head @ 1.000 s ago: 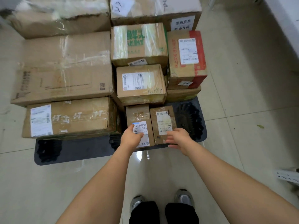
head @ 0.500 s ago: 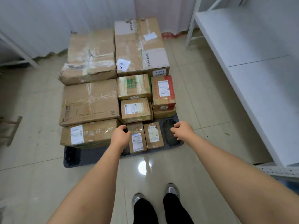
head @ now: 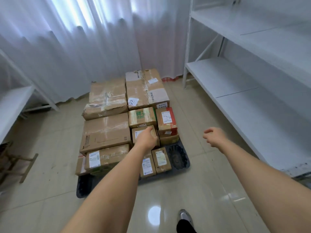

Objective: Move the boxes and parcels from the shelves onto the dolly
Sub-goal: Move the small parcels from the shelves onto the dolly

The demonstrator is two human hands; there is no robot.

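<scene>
On the tiled floor, head view:
Dolly [head: 183,163]: dark, low and flat, lying on the tiles; its bare near-right corner shows a ribbed grip pattern, and another bare strip shows at the near-left edge.
Load: cardboard boxes and parcels cover nearly all of the dolly, packed side by side.
Far row: a taped, crumpled box [head: 107,98] on the left, touching a taller TP-LINK box [head: 146,89] on the right with a handwritten slip on its near edge.
Middle row: a wide flat box [head: 106,132] on the left; beside it a box with green print [head: 143,116], then a red-and-brown parcel [head: 166,121] resting on another carton.
Near row: a long box with a white label [head: 106,157] on the left; two small upright parcels [head: 160,159] just beside each other at the near edge.
Left hand [head: 148,137]: raised above a mid-sized labelled box [head: 137,134], fingers loosely curled, holding nothing; contact with the box cannot be told.
Right hand [head: 214,136]: in the air to the right of the dolly, over bare floor, fingers loosely bent, gripping nothing.
Shelves [head: 235,76]: white metal racking along the right; a second white rack [head: 15,101] at the left edge.
Background: white curtain [head: 75,39] behind the stack.
Foot: one shoe [head: 185,217] on the tiles at the bottom.
</scene>
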